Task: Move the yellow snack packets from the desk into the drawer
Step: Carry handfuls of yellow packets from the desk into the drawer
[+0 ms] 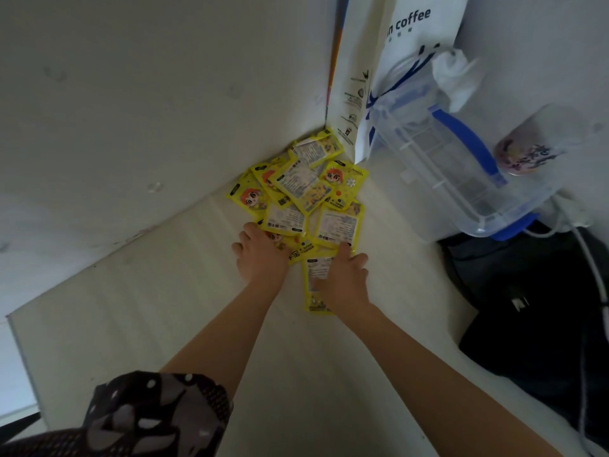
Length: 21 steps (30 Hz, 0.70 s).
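Note:
Several yellow snack packets (301,188) lie in a loose heap on the white desk (158,291), pushed into the corner by the wall. Some show an orange-haired cartoon figure, others a white printed label. My left hand (260,255) lies on the near left edge of the heap, fingers reaching onto the packets. My right hand (342,278) rests flat on the nearest packet (316,275), fingers spread toward the pile. Neither hand plainly grips anything. No drawer is in view.
A white paper coffee bag (405,44) stands in the corner behind the heap. A clear plastic box with blue handles (461,173) sits to the right, a patterned cup (527,150) beyond it. A black bag (534,311) and white cable (593,275) fill the right side.

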Available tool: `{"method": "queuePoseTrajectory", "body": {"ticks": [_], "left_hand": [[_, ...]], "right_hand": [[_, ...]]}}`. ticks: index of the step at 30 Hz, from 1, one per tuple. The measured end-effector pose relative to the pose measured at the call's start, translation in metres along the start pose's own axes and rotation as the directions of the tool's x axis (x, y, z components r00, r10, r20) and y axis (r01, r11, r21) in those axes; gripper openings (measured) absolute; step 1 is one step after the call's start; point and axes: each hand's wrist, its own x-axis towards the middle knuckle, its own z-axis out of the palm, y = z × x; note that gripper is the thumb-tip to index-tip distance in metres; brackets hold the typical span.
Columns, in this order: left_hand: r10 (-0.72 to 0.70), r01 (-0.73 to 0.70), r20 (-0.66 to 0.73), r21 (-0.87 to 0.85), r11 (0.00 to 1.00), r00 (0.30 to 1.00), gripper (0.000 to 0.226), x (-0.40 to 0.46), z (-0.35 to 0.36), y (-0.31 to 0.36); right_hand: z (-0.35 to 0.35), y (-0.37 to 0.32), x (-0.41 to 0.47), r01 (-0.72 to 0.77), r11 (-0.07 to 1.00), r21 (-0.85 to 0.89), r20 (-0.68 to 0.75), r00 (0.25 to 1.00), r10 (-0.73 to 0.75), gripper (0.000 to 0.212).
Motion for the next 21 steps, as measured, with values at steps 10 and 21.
{"method": "queuePoseTrajectory", "body": {"ticks": [10, 21], "left_hand": [[-0.015, 0.026, 0.058, -0.178, 0.984, 0.998, 0.066, -0.005, -0.016, -0.023], [-0.186, 0.254, 0.197, -0.426, 0.868, 0.963, 0.071, -0.032, -0.035, -0.066]], "right_hand": [[-0.003, 0.017, -0.011, 0.051, 0.996, 0.078, 0.017, 0.998, -0.052, 0.081], [0.001, 0.048, -0.023, 0.034, 0.949, 0.315, 0.003, 0.999, -0.037, 0.049]]}}
